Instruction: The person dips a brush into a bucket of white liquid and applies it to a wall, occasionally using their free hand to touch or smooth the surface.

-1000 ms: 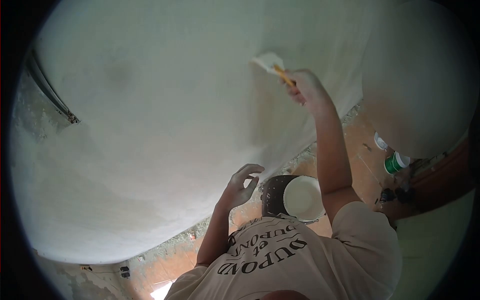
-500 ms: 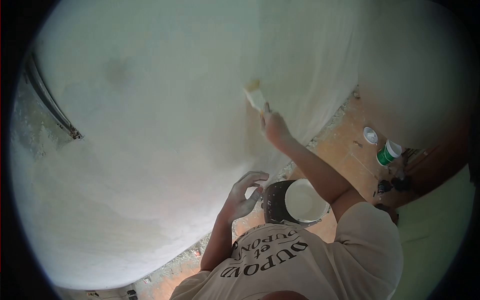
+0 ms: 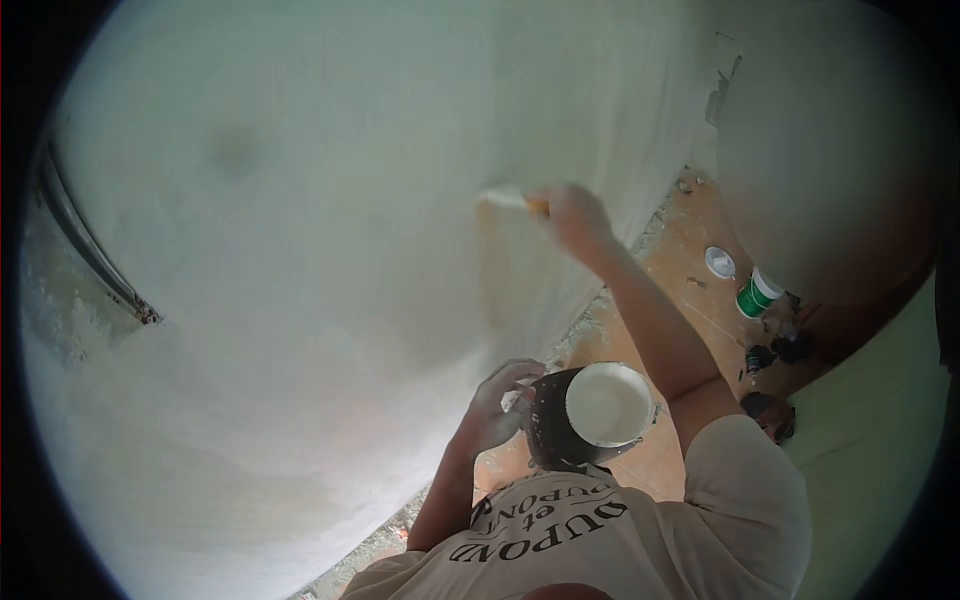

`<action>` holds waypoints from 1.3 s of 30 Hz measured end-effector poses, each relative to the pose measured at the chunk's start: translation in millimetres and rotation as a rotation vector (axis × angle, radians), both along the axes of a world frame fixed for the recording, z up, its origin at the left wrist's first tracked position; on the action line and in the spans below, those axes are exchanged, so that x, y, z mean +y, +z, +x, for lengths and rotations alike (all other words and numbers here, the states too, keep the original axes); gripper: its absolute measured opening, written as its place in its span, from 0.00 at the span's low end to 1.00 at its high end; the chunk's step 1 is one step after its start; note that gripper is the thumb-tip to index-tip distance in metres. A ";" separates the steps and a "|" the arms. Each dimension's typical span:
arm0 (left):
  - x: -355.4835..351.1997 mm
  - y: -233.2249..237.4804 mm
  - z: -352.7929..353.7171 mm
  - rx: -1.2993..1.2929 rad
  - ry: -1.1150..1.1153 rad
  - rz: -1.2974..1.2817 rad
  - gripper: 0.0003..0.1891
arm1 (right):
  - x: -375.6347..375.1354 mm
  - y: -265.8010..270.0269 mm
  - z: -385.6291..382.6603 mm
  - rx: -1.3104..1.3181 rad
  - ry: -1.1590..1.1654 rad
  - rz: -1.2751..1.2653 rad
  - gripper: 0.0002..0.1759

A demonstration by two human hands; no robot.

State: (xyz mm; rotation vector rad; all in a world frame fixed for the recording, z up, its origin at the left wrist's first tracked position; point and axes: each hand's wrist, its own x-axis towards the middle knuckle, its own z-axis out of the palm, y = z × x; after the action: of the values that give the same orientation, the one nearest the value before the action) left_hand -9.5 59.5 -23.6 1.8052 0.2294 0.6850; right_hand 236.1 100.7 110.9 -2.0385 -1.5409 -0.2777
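Note:
My right hand is closed around the yellowish handle of a paintbrush, whose pale head is against the wall. A darker, damp-looking strip runs down the wall below the brush. Lower down, my left hand has loosely bent fingers held apart, with the fingertips right at the side of a dark bucket. White splashes mark the bucket's outside, and pale paint shows within its round opening.
On the orange-brown floor to the right are a green and white tub and a round white lid. A dark curved strip crosses the wall at left. A large blurred shape covers the upper right.
My right hand has moved up and slightly right, and the brush has swung from pointing up-left to nearly sideways. My left hand is closer to the bucket's side.

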 end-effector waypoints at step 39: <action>-99.3 -82.3 66.6 0.579 0.331 -0.288 0.14 | -212.0 -440.1 84.9 1.673 -0.149 -0.940 0.13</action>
State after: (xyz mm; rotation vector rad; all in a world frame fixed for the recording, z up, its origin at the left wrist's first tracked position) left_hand 57.2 -39.7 -105.9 1.6599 0.9801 0.3118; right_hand 321.0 -111.3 -329.2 -1.7838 -0.3276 1.8860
